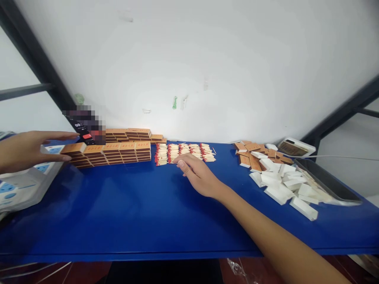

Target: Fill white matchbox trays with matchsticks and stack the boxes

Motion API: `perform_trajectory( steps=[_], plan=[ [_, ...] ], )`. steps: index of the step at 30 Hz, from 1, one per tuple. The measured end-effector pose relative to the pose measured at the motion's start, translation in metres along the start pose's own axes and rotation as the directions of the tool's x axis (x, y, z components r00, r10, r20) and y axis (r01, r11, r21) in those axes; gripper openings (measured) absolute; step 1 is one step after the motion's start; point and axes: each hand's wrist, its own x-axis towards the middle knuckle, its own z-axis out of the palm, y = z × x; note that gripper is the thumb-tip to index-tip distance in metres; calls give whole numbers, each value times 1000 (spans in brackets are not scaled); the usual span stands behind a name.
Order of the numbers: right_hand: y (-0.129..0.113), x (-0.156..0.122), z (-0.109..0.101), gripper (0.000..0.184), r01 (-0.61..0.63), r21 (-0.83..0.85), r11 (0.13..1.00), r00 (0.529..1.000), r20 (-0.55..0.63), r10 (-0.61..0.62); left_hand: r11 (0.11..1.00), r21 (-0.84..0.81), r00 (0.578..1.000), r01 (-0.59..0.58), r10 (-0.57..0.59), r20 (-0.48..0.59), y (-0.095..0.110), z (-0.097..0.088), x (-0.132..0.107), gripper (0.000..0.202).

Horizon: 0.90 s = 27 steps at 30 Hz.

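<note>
My left hand (35, 149) is at the left end of a stacked row of orange-topped matchboxes (118, 154). Its thumb and fingers are apart on either side of the end matchbox (74, 148) in the top layer, the thumb overlapping the near edge; I see no firm grip. My right hand (197, 173) hovers palm down at the near edge of several bundles of red-tipped matches (177, 152). Its fingers are loosely bent, the thumb stands apart, and nothing shows in them. Part of the fingers is hidden behind the hand.
More matchboxes (137, 133) are stacked behind the row, beside a partly blurred phone (84, 130). A white power strip (29, 179) is at left. To the right lie loose orange matchbox sleeves (251, 152), white inner trays (278, 179), a dark bin (328, 181) and a cabled white device (296, 146).
</note>
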Motion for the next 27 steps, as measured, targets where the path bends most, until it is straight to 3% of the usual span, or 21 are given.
perform_trajectory(
  steps=[1,2,3,4,6,7,9,12,14,15,17,19,21,24,26,27],
  plan=[
    [0,0,0,43,16,-22,1000,1000,-5,-16,1000,28,999,8,-7,-38,9,-1,-6,123],
    [1,0,-1,39,29,-51,998,1000,-6,-29,998,55,987,1,8,-163,23,-2,-13,120],
    [2,0,0,35,37,-87,996,999,-3,-37,993,79,957,-84,102,-271,40,-3,-23,107],
    [4,0,0,30,40,-128,991,999,4,-40,980,96,892,-175,199,-406,61,-2,-33,90],
    [8,0,1,22,39,-233,972,999,30,-33,936,36,759,-349,306,-575,107,4,-54,50],
    [11,0,1,20,36,-302,953,998,53,-21,878,4,701,-478,384,-601,130,9,-62,35],
    [15,2,0,20,22,-443,896,995,97,24,721,-67,629,-690,551,-548,170,23,-69,20],
    [22,7,-11,22,-31,-588,809,989,99,110,638,-211,668,-741,667,-329,207,50,-59,18],
    [28,11,-26,24,-103,-642,760,986,37,165,624,-259,675,-738,695,-247,218,71,-45,20],
    [32,12,-36,26,-153,-671,725,980,-9,198,604,-270,658,-750,720,-220,220,82,-38,20],
    [40,13,-60,27,-276,-722,635,954,-127,271,572,-280,634,-771,735,-241,222,103,-29,21],
    [48,10,-86,28,-403,-747,529,908,-251,337,574,-287,642,-766,696,-321,221,121,-26,21],
    [55,2,-111,29,-524,-745,413,838,-364,406,579,-300,652,-758,678,-340,218,133,-29,21],
    [61,-16,-145,23,-676,-693,251,703,-503,504,573,-301,647,-762,682,-340,214,137,-37,21],
    [61,-30,-166,23,-745,-642,180,625,-577,525,558,-236,606,-795,712,-356,215,134,-42,22],
    [62,-38,-176,23,-771,-617,157,592,-604,534,542,-177,566,-822,737,-371,216,132,-44,22]
  ],
)
